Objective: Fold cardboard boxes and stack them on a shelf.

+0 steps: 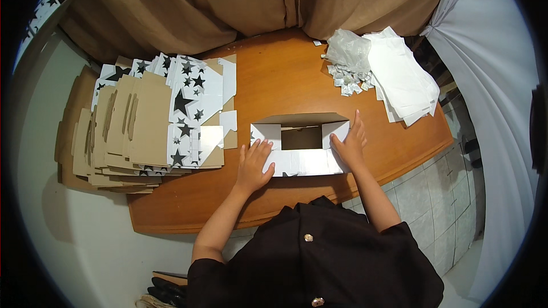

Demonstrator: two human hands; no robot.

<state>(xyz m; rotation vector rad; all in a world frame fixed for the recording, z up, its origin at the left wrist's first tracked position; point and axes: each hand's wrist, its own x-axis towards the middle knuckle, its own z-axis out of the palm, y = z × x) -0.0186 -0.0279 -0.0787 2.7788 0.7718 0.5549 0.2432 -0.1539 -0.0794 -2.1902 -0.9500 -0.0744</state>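
In front of me on the table stands a cardboard box (pixel 308 161), white on its outside, with its top flaps raised and its brown inside showing through the opening. My left hand (pixel 255 165) lies on the box's left near corner, its fingers stretched flat over the white flap and its thumb apart. At the right end, my right hand (pixel 351 144) grips the side wall, the thumb over the flap's edge and the fingers reaching along the outside. The inside of the box is partly hidden by the flaps.
At the left lies a tall stack of flattened cardboard boxes (pixel 149 120), some white with black stars. White paper sheets (pixel 401 74), a clear plastic bag (pixel 347 50) and many small white packets (pixel 349 80) lie at the far right of the wooden table (pixel 274 80). Brown curtains (pixel 240 0) hang behind.
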